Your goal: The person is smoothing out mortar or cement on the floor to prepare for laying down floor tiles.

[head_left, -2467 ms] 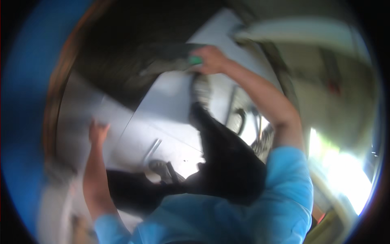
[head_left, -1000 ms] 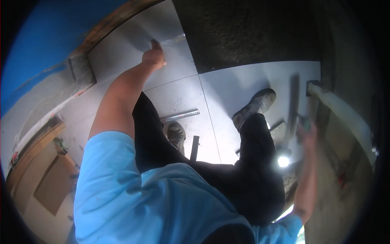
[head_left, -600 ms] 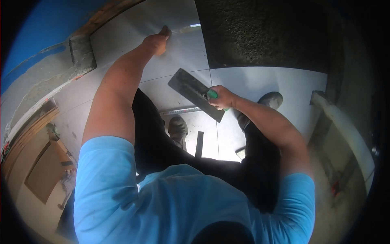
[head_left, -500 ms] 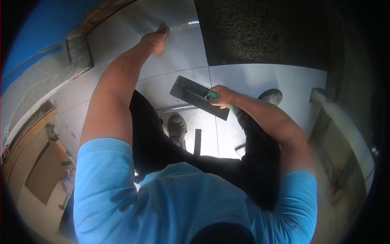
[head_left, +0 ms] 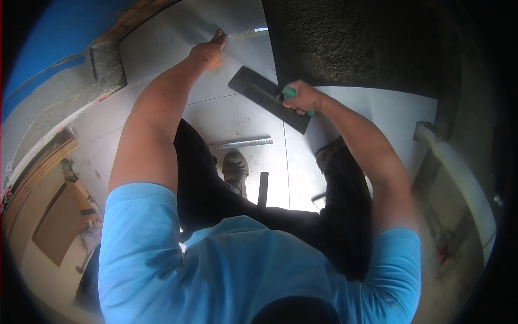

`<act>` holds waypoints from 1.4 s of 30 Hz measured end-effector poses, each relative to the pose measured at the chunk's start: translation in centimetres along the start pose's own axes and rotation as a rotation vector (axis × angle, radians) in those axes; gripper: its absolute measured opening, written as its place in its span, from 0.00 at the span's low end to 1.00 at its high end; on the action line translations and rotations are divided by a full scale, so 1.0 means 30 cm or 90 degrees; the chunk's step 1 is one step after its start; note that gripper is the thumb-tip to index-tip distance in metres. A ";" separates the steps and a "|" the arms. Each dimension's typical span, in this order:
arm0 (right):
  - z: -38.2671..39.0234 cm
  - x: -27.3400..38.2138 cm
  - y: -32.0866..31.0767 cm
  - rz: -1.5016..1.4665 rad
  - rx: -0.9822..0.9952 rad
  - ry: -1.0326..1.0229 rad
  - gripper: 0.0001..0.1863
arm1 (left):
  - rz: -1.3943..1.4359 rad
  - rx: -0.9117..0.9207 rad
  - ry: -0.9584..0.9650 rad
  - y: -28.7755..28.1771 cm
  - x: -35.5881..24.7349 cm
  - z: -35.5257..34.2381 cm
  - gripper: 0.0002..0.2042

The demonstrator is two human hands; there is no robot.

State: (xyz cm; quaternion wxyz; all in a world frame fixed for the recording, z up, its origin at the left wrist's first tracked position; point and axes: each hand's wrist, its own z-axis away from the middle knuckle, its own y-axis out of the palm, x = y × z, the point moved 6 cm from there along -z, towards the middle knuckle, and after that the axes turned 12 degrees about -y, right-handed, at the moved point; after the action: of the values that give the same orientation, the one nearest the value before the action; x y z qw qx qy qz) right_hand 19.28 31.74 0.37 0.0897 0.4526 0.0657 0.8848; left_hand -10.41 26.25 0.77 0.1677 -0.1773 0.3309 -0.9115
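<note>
My left hand (head_left: pixel 208 54) rests at a large pale tile (head_left: pixel 156 40) at the upper left, fingers drawn together near a thin seam; whatever they may hold is hidden. My right hand (head_left: pixel 305 100) grips the green handle of a flat steel trowel (head_left: pixel 253 92), held tilted above the tiles, right of and below my left hand. Just beyond the trowel lies a dark patch of rough, mortar-like surface (head_left: pixel 345 43). A metal rule (head_left: pixel 243 141) lies on the tiles below the trowel, with a dark bar (head_left: pixel 263 186) near my left shoe (head_left: pixel 236 170).
A blue-and-grey wall (head_left: pixel 38 70) with a rough concrete step (head_left: pixel 108 67) runs along the left. Wooden boards (head_left: pixel 40 167) and a brown panel (head_left: pixel 56 221) stand at lower left. A long pale bar (head_left: pixel 448 164) runs along the right, beside a darker surface. My legs are bent below me.
The trowel came into the middle in my right hand from the right, then rose toward the dark patch. My left hand moved slightly farther forward on the tile.
</note>
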 end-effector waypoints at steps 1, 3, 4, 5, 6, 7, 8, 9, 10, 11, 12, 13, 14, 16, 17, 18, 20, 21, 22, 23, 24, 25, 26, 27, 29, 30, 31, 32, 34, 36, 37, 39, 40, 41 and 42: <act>-0.001 0.019 -0.024 -0.009 -0.014 -0.016 0.09 | 0.001 0.016 -0.012 -0.001 -0.003 0.003 0.40; 0.001 0.037 -0.057 -0.003 -0.029 -0.021 0.09 | 0.002 0.031 -0.026 -0.004 -0.005 0.007 0.40; 0.003 0.038 -0.074 -0.010 -0.056 -0.018 0.10 | 0.004 0.031 -0.024 -0.003 -0.004 0.008 0.40; 0.009 0.039 -0.092 -0.018 -0.083 -0.016 0.10 | 0.006 0.031 -0.023 -0.002 -0.004 0.009 0.40; 0.014 0.039 -0.098 -0.016 -0.080 -0.017 0.10 | 0.007 0.031 -0.027 0.001 0.001 0.007 0.40; 0.033 0.037 -0.129 -0.009 -0.158 -0.019 0.09 | 0.012 0.030 -0.025 0.004 0.002 0.004 0.40; 0.057 0.034 -0.159 -0.002 -0.236 -0.020 0.09 | 0.017 0.029 -0.025 0.009 0.002 0.002 0.40; 0.102 0.053 -0.178 -0.049 -0.301 -0.014 0.09 | 0.021 0.032 -0.028 0.015 0.000 0.007 0.40; 0.136 0.043 -0.204 -0.034 -0.310 -0.037 0.09 | 0.021 0.018 -0.027 0.007 -0.010 0.013 0.41; 0.176 0.030 -0.235 -0.018 -0.319 -0.061 0.09 | 0.021 0.003 -0.026 -0.001 -0.021 0.018 0.42; 0.225 0.059 -0.241 -0.008 -0.257 -0.043 0.10 | 0.027 0.004 -0.030 -0.017 -0.027 0.023 0.42; 0.272 0.064 -0.266 0.004 -0.304 -0.041 0.11 | 0.017 0.012 -0.041 -0.024 -0.039 0.032 0.43; 0.309 0.075 -0.286 0.018 -0.350 -0.038 0.11 | 0.007 0.019 -0.051 -0.022 -0.046 0.038 0.44; 0.369 0.151 -0.362 0.216 -0.339 -0.056 0.14 | 0.007 -0.009 -0.044 0.001 -0.024 0.024 0.45; 0.391 0.162 -0.425 0.389 -0.291 -0.083 0.16 | -0.001 -0.041 -0.035 0.007 -0.023 0.012 0.46; 0.418 0.181 -0.459 0.441 -0.265 -0.104 0.17 | -0.004 -0.026 -0.046 -0.005 -0.033 0.024 0.46; 0.423 0.225 -0.488 0.653 -0.139 0.003 0.16 | 0.014 -0.040 -0.054 0.022 0.000 0.024 0.46; 0.420 0.203 -0.508 0.735 -0.096 0.051 0.15 | 0.016 -0.034 -0.052 0.016 -0.005 0.025 0.47; 0.424 0.185 -0.517 0.739 -0.098 0.059 0.15 | 0.021 -0.036 -0.046 0.010 -0.019 0.026 0.47; 0.431 0.174 -0.529 0.755 -0.136 0.061 0.17 | 0.014 -0.016 -0.052 0.010 -0.029 0.027 0.46; 0.429 0.158 -0.539 0.766 -0.174 0.057 0.18 | 0.001 0.006 -0.064 0.013 -0.029 0.028 0.46; 0.417 0.140 -0.543 0.752 -0.179 0.039 0.20 | 0.000 0.005 -0.063 0.013 -0.030 0.023 0.46; 0.405 0.118 -0.549 0.744 -0.189 0.034 0.20 | 0.002 0.001 -0.061 0.010 -0.031 0.017 0.46; 0.387 0.125 -0.535 0.738 -0.196 0.029 0.21 | 0.007 -0.001 -0.060 0.001 -0.033 0.022 0.46; 0.362 0.119 -0.502 0.757 -0.138 0.064 0.21 | -0.005 0.015 -0.070 -0.002 -0.043 0.036 0.46; 0.357 0.125 -0.486 0.758 -0.115 0.053 0.21 | -0.015 0.029 -0.083 -0.006 -0.042 0.046 0.46; 0.355 0.128 -0.476 0.758 -0.092 0.043 0.21 | -0.015 0.030 -0.083 -0.008 -0.041 0.045 0.46; 0.359 0.139 -0.478 0.783 -0.092 0.017 0.19 | -0.006 0.029 -0.079 -0.009 -0.039 0.043 0.46; 0.358 0.165 -0.474 0.808 -0.038 0.034 0.18 | 0.004 0.030 -0.076 -0.006 -0.036 0.040 0.46; 0.358 0.167 -0.458 0.833 0.016 0.051 0.16 | -0.002 0.025 -0.077 -0.004 -0.036 0.037 0.47; 0.367 0.182 -0.450 0.825 -0.025 0.020 0.17 | -0.002 0.026 -0.077 -0.005 -0.038 0.036 0.47; 0.386 0.197 -0.425 0.824 -0.043 0.019 0.18 | 0.008 0.026 -0.075 -0.012 -0.047 0.031 0.46; 0.381 0.209 -0.400 0.834 -0.017 0.043 0.19 | 0.009 0.027 -0.080 0.002 -0.034 0.028 0.46; 0.375 0.221 -0.358 0.873 0.055 0.049 0.21 | 0.007 -0.003 -0.073 0.014 -0.025 0.022 0.47; 0.378 0.249 -0.309 0.888 0.081 0.073 0.21 | 0.006 -0.033 -0.063 0.020 -0.022 0.017 0.47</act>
State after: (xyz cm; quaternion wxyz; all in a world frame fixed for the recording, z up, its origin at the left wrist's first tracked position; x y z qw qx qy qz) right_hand 25.11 42.80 11.03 -0.5288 0.3461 -0.1837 0.7529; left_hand -9.50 25.81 0.60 0.1836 -0.2245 0.3466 -0.8920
